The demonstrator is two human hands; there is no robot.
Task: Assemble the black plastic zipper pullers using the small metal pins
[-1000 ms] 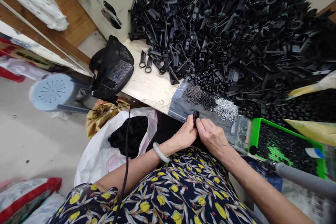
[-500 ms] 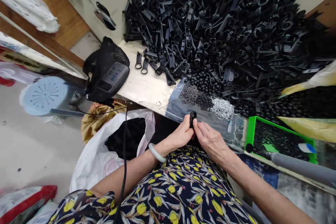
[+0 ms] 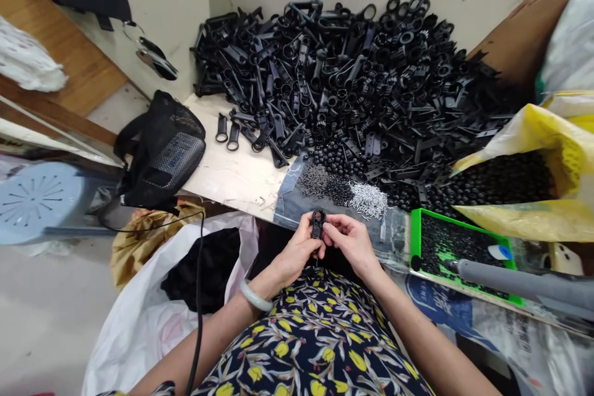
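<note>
A small black plastic part with a ring-shaped end is held upright in front of my body at the bench edge. My left hand grips it from the left, thumb along its side. From the right, my right hand pinches at its side; whether a smaller piece sits in those fingertips I cannot make out. Just beyond the hands lie silver pins, small dark beads and brownish small pieces in little heaps. Behind them rises a large pile of black plastic parts.
A green tray of small black pieces stands to the right, with a grey cylindrical tool across it. Yellow bag holds black balls. Left are a black mesh bag, a white sack, a hanging cable and a blue stool.
The black part has turned so its ring end and inner face show. Both hands stay on it, the right fingers now more spread. The camera view has shifted.
</note>
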